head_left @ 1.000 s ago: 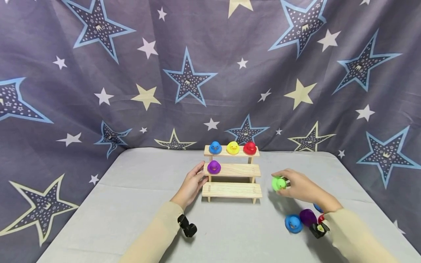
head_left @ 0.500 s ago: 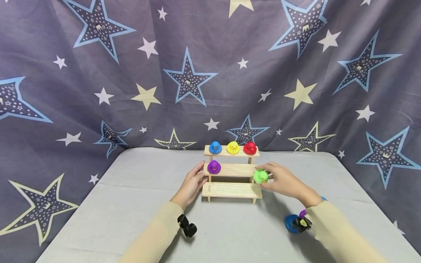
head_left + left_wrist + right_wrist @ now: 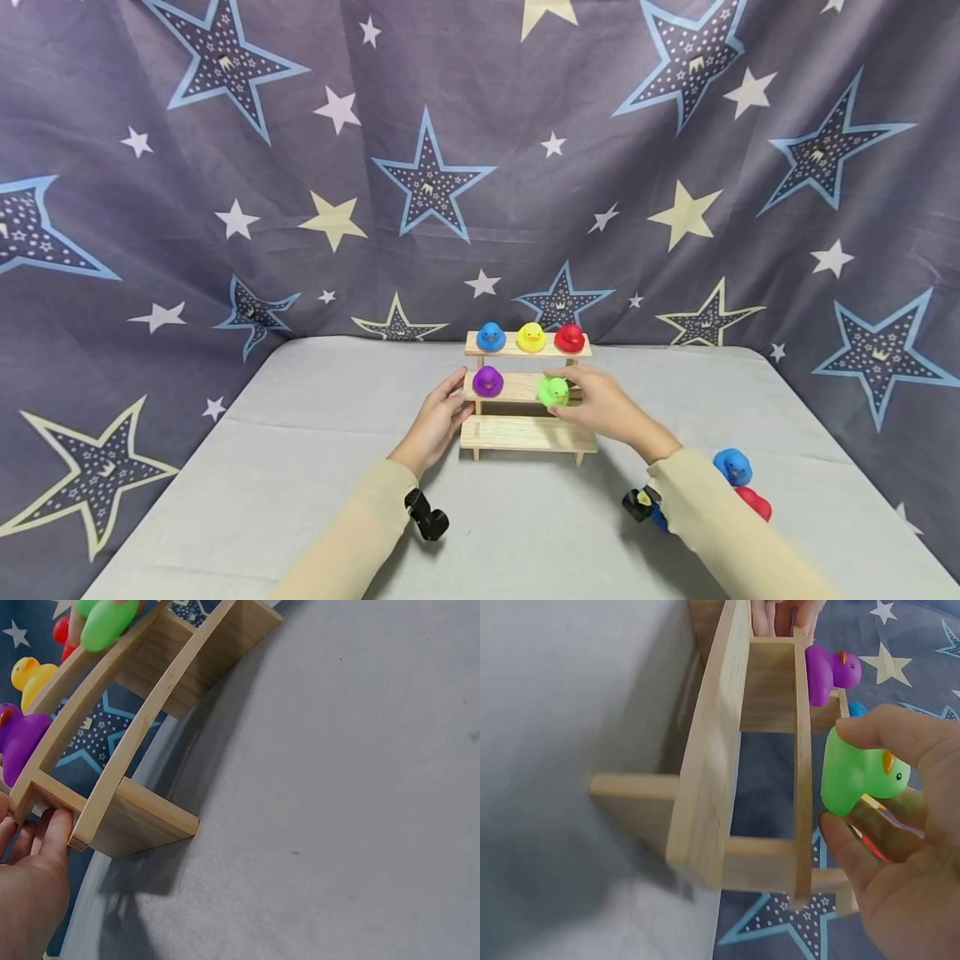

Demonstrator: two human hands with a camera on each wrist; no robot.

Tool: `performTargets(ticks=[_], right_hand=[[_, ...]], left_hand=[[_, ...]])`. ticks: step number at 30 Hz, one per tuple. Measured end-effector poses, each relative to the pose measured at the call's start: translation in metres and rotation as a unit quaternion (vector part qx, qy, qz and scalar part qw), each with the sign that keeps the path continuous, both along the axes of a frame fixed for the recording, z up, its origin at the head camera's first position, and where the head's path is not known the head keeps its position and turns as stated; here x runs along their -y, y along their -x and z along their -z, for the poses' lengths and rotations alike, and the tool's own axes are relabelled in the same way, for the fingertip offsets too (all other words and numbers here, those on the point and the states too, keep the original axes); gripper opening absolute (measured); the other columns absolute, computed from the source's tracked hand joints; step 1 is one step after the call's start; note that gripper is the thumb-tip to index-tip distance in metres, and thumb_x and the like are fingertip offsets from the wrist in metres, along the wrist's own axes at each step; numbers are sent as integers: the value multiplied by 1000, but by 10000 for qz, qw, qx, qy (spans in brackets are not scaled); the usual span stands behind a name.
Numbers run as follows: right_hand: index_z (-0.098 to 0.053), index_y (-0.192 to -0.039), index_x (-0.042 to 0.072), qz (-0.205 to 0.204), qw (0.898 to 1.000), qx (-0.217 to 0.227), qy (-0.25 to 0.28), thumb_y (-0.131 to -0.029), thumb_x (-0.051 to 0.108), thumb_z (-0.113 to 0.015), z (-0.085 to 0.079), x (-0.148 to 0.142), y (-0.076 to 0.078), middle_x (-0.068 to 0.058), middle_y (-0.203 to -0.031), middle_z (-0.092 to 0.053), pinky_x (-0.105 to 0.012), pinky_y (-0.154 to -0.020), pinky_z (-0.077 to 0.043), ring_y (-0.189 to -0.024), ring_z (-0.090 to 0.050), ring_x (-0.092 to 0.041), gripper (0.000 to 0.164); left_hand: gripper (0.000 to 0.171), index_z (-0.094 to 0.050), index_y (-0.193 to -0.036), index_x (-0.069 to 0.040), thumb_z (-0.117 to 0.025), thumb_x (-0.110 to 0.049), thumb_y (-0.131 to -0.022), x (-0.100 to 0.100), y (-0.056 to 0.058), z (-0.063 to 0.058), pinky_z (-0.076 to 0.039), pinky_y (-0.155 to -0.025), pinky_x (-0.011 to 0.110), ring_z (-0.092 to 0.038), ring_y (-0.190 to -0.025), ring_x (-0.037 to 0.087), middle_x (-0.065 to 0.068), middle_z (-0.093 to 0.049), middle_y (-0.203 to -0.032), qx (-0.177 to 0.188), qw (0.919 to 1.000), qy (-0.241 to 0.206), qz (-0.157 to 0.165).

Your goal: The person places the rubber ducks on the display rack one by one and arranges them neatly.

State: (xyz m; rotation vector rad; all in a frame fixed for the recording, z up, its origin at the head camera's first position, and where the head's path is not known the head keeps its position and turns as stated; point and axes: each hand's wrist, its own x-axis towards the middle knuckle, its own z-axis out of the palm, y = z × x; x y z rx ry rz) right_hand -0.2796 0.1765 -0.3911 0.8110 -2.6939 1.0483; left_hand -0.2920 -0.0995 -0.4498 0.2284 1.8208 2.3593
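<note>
A three-step wooden display stand (image 3: 517, 433) stands on the grey cloth. My left hand (image 3: 435, 421) grips its left end at the middle step, fingertips curled behind the side panel (image 3: 52, 795). My right hand (image 3: 607, 408) pinches a lime-green rubber duck (image 3: 555, 392) between thumb and fingers, at the right part of the middle step. In the right wrist view the duck (image 3: 855, 772) is right beside the step's board. A purple rubber duck (image 3: 488, 382) sits on that step's left end. Blue (image 3: 491, 337), yellow (image 3: 531, 337) and red (image 3: 570, 337) ducks line the top step.
At the right, a blue duck (image 3: 732, 467) and a red duck (image 3: 753, 502) lie on the cloth (image 3: 525, 533), partly behind my right sleeve (image 3: 720, 517). Another blue piece (image 3: 659, 518) peeks out by the wrist camera. A star-patterned curtain (image 3: 480, 208) hangs behind the stand.
My right hand has carried the green duck leftward from beside the stand to the middle step. My left hand has stayed at the stand's left end.
</note>
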Motion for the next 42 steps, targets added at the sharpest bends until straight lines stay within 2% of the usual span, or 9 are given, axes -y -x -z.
performTargets(ticks=[2,6,11,17,29,42], right_hand=[[-64,-131,0,-3,9999,47,117,-83,9,-80,1,5,2,-19,-126,-63,-50,-102,-52,-123,-56,-41,52],[-62,-132,-2,-41,9996,112,251,-83,7,-79,2,13,7,-18,-126,-63,-42,-92,-59,-104,-66,-30,52],[-62,-133,-1,39,9994,254,243,-85,8,-79,3,21,11,-18,-132,-61,-40,-92,-60,-103,-65,-27,52],[-61,-134,1,111,9988,340,336,-84,7,-79,4,27,13,-17,-129,-62,-42,-91,-60,-100,-64,-27,53],[-62,-135,3,332,9980,445,291,-84,10,-79,5,31,16,-14,-124,-64,-38,-87,-60,-97,-66,-23,54],[-63,-134,4,375,9979,445,281,-84,12,-81,5,34,16,-11,-110,-68,-37,-83,-60,-91,-65,-20,53]], left_hand=[[55,-18,-158,3,-31,1,-105,0,0,0,-31,-120,42,-26,-146,37,23,-18,-161,8,10000,2,-8],[54,-18,-158,3,-31,1,-105,-1,0,-1,-31,-120,42,-26,-146,37,23,-18,-161,9,10000,-1,-29],[54,-18,-158,3,-31,1,-105,-1,0,-1,-32,-120,42,-27,-146,37,23,-18,-161,11,10000,9,-26],[55,-17,-158,4,-31,1,-105,-1,0,-1,-32,-120,42,-26,-146,37,24,-17,-161,0,10000,-28,-8],[54,-17,-158,3,-31,0,-105,-1,0,0,-32,-120,42,-27,-146,37,24,-16,-161,-1,10000,43,-7],[54,-18,-158,2,-32,-1,-106,-1,-1,-1,-32,-120,42,-27,-146,37,22,-18,-162,37,10000,19,-40]])
